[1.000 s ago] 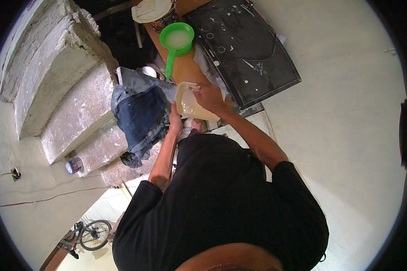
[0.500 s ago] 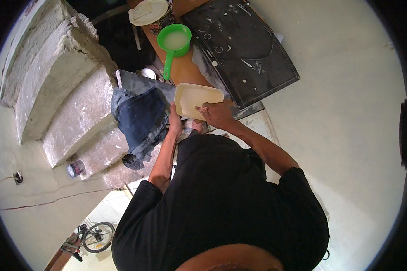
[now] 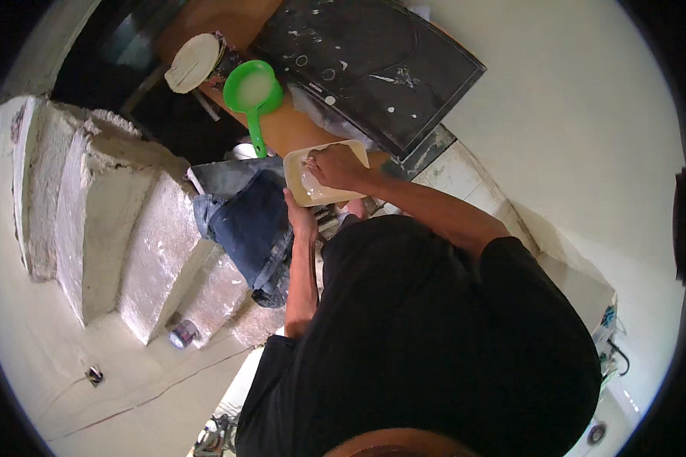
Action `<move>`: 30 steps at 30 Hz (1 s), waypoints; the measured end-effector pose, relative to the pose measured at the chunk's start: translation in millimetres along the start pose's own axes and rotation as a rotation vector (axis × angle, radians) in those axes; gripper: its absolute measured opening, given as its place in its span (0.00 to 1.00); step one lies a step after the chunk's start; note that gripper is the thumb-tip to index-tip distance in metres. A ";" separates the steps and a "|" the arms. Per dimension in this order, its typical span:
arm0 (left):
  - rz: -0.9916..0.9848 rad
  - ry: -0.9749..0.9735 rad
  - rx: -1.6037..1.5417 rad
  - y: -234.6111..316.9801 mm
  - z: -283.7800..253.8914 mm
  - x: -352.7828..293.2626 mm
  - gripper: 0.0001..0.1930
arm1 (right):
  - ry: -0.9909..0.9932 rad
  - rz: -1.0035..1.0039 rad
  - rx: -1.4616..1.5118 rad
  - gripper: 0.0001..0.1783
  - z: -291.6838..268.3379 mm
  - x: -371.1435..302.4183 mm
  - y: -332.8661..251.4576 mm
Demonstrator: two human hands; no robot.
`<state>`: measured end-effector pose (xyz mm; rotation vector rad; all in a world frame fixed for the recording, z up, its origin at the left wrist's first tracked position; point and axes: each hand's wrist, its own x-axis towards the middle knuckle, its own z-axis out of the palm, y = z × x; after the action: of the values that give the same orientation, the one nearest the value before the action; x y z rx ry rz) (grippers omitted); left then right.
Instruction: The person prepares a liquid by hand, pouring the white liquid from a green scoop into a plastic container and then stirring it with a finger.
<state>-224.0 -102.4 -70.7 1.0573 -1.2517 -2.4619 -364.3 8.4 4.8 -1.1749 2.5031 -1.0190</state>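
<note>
- The left hand has its grip on the near left edge of the cream tub, held in front of the body.
- The right hand reaches over the tub's rim, its grip narrow with fingers bunched inside; I cannot tell whether it holds anything.
- The green scoop sits on the brown worktop, its handle end near the tub's far left corner.
- A dark cloth lies just beside the left hand, leaving little room there.
- The black panel slants beyond the tub, apart from it.
</note>
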 end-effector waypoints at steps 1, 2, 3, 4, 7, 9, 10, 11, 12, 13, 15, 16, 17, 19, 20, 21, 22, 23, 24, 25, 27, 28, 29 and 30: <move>-0.006 -0.013 0.011 0.4 0.7 0.2 0.31 | 0.013 0.013 0.000 0.16 -2.7 -0.4 5.6; 0.000 0.005 0.031 0.1 1.1 -1.0 0.30 | 0.083 -0.069 -0.016 0.16 -6.4 -2.1 10.6; 0.007 0.024 0.051 0.4 1.8 -1.0 0.29 | 0.151 -0.152 -0.033 0.17 -9.6 -5.0 14.9; 0.004 0.020 0.053 2.0 1.8 0.4 0.29 | 0.154 -0.147 -0.035 0.17 -12.8 -8.7 19.1; -0.038 0.024 0.000 2.1 2.8 -0.1 0.28 | -0.116 0.047 -0.120 0.19 -34.1 -21.2 19.6; -0.016 0.008 0.013 6.3 9.9 -6.4 0.28 | -0.136 0.092 -0.174 0.16 -38.9 -34.7 17.3; -0.023 0.020 0.009 2.3 7.0 -2.2 0.28 | -0.149 0.091 -0.169 0.16 -41.4 -41.2 16.0; 0.010 0.012 0.019 -2.1 -3.1 3.5 0.29 | -0.130 0.067 -0.166 0.17 -44.6 -44.9 8.7; 0.036 -0.002 0.036 -3.4 -7.4 6.7 0.30 | -0.107 0.051 -0.158 0.18 -43.2 -47.8 5.3; 0.023 -0.011 -0.007 -7.2 -11.6 6.5 0.30 | -0.123 0.042 -0.149 0.18 -34.9 -51.2 5.4; 0.003 0.015 0.025 -1.5 -1.7 1.9 0.30 | -0.057 -0.044 -0.024 0.20 -18.6 -53.9 12.2; -0.015 0.035 0.058 2.4 3.7 -0.9 0.29 | -0.058 -0.044 -0.018 0.20 -11.5 -53.9 13.4; -0.010 0.038 0.059 1.3 2.7 -0.5 0.29 | -0.081 -0.046 0.021 0.20 -6.9 -51.2 10.2; -0.002 0.049 -0.027 0.3 -0.6 0.0 0.30 | -0.100 -0.052 0.062 0.19 4.0 -43.2 3.8; 0.000 0.046 -0.026 0.3 -0.5 1.0 0.30 | -0.065 -0.068 0.069 0.19 9.3 -38.6 1.7; 0.020 0.016 -0.012 0.3 -0.8 1.3 0.30 | -0.030 -0.083 0.075 0.19 13.9 -33.8 0.3; 0.040 -0.014 0.002 0.5 -1.1 1.4 0.30 | -0.026 -0.084 0.073 0.19 17.9 -28.7 -0.5; 0.039 -0.018 0.003 3.1 2.4 -1.1 0.30 | -0.033 -0.060 0.071 0.19 20.1 -23.3 -2.3; 0.009 -0.009 -0.005 5.5 6.2 -3.8 0.29 | -0.040 -0.035 0.069 0.19 21.5 -18.2 -3.6; -0.023 0.000 -0.013 8.3 10.5 -5.6 0.29 | -0.036 -0.032 0.068 0.19 22.2 -13.1 -3.9; -0.011 0.001 -0.013 7.1 8.3 -4.6 0.29 | 0.042 -0.049 0.075 0.19 18.5 -3.2 -6.8; -0.001 0.001 -0.012 6.8 7.7 -3.4 0.29 | 0.045 -0.049 0.073 0.19 14.5 0.5 -6.1; -0.001 0.003 -0.014 4.8 4.9 -2.7 0.29 | 0.020 -0.055 0.044 0.18 9.4 4.1 -7.2; -0.002 0.019 -0.008 3.0 2.2 -1.8 0.29 | -0.005 -0.061 0.014 0.17 5.8 7.0 -7.0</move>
<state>-224.6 -102.1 -66.6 1.0778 -1.2355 -2.4500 -362.2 -2.8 5.9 -1.2553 2.4667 -1.0456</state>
